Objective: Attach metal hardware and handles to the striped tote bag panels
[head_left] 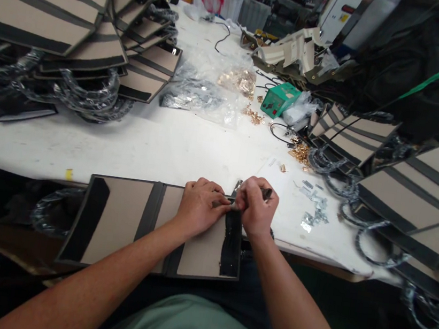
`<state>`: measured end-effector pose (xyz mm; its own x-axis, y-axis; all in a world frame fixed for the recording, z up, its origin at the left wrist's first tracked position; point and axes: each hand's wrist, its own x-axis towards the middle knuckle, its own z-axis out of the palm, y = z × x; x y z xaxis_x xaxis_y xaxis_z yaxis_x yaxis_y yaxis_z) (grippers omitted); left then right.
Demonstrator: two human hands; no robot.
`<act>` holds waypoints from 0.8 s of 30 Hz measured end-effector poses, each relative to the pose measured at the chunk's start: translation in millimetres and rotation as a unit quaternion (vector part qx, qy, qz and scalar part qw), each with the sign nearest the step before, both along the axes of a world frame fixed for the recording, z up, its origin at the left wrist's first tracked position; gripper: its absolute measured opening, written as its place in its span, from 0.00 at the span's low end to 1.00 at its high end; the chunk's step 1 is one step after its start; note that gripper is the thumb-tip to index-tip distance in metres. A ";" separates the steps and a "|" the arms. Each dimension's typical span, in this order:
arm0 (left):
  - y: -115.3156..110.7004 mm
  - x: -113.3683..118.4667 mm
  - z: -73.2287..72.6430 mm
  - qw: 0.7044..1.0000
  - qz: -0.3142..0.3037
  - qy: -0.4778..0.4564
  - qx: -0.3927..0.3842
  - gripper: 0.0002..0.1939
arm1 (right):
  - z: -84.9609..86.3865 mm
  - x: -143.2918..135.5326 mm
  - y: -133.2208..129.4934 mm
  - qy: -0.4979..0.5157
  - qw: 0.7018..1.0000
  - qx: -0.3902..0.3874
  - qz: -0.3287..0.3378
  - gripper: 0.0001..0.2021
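Note:
A beige and black bag panel lies across the table's front edge, partly over my lap. My left hand rests on its upper right part, fingers drawn together near a black strip. Just to the right, my right hand is closed round a dark, thin tool, whose working end is hidden by the fingers. Both hands nearly meet at the panel's top right corner. A small metal piece shows just beyond that corner. What the left fingertips pinch, if anything, is too small to make out.
Stacked panels with plastic-wrapped handles stand at the left and right. On the white table are a green box, plastic bags, gold pieces and silver plates.

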<state>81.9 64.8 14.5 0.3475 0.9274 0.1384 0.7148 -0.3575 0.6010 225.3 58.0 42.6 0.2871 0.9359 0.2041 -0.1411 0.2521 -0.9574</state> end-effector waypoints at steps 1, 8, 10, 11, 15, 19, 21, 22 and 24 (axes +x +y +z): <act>1.0 -0.9 1.6 1.000 -0.001 0.003 -0.001 0.04 | 0.6 -2.3 -2.5 -0.049 0.999 0.005 0.010 0.16; 17.9 -12.8 25.9 0.987 -0.088 0.091 -0.098 0.14 | 7.3 -2.3 -10.9 -0.119 0.992 0.009 0.051 0.18; 25.3 -13.7 30.8 0.981 -0.070 0.123 -0.132 0.18 | 8.4 -1.0 -9.6 -0.096 0.993 -0.003 0.063 0.17; 29.4 -13.5 32.1 0.978 -0.064 0.134 -0.147 0.19 | 9.0 -0.5 -8.5 -0.085 0.994 -0.012 0.069 0.17; 43.3 -11.4 31.9 0.968 -0.069 0.150 -0.187 0.19 | 14.2 -2.1 -3.9 -0.057 0.994 -0.031 0.087 0.18; 47.8 -12.4 28.6 0.966 -0.085 0.152 -0.194 0.17 | 22.3 -12.5 -3.8 -0.098 0.984 -0.007 0.147 0.18; 47.6 -13.7 27.1 0.965 -0.094 0.152 -0.191 0.19 | 24.6 -19.1 -3.8 -0.157 0.973 0.007 0.169 0.18; 47.4 -14.4 26.4 0.965 -0.097 0.152 -0.189 0.20 | 25.0 -21.9 -3.4 -0.189 0.966 0.015 0.175 0.18; 47.3 -15.5 25.3 0.965 -0.097 0.151 -0.189 0.21 | 24.3 -25.2 -1.6 -0.242 0.952 0.024 0.187 0.19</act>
